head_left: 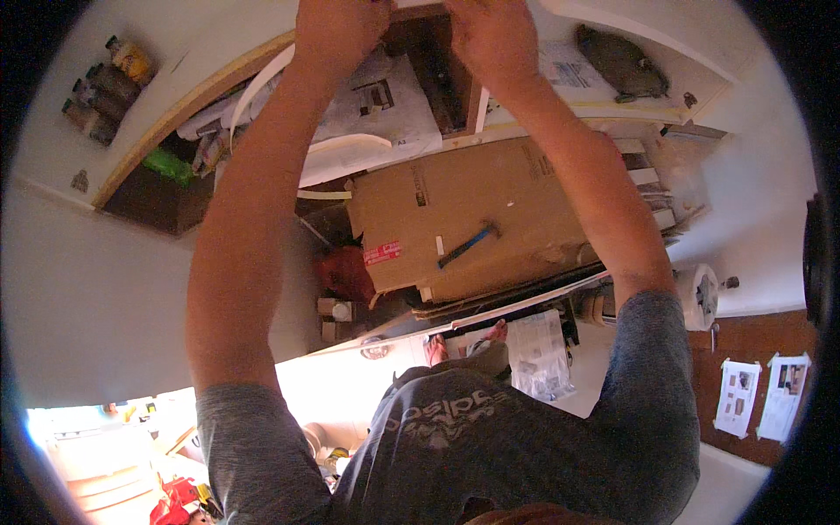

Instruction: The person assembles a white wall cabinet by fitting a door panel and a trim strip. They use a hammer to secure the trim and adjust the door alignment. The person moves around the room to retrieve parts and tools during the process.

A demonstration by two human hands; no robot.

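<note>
My left hand (pixel 343 31) and my right hand (pixel 494 39) are raised at the top edge of the view, on either side of a dark opening (pixel 420 61) with a wooden rim. Both hands look closed, but the frame's edge cuts off their fingertips and hides what they may hold. A pale thin curved strip (pixel 354 142) shows beside my left forearm, over white printed sheets (pixel 411 101). Below my hands, a blue-handled hammer (pixel 466 246) lies on a large flat piece of cardboard (pixel 507 192).
Several small bottles (pixel 131 61) stand at the upper left. A green plastic bag (pixel 166 164) sits in the left compartment, a dark fabric bundle (pixel 621 63) at the upper right. A white roll (pixel 698 297) is at the right, near a brown panel (pixel 713 350) with taped sheets.
</note>
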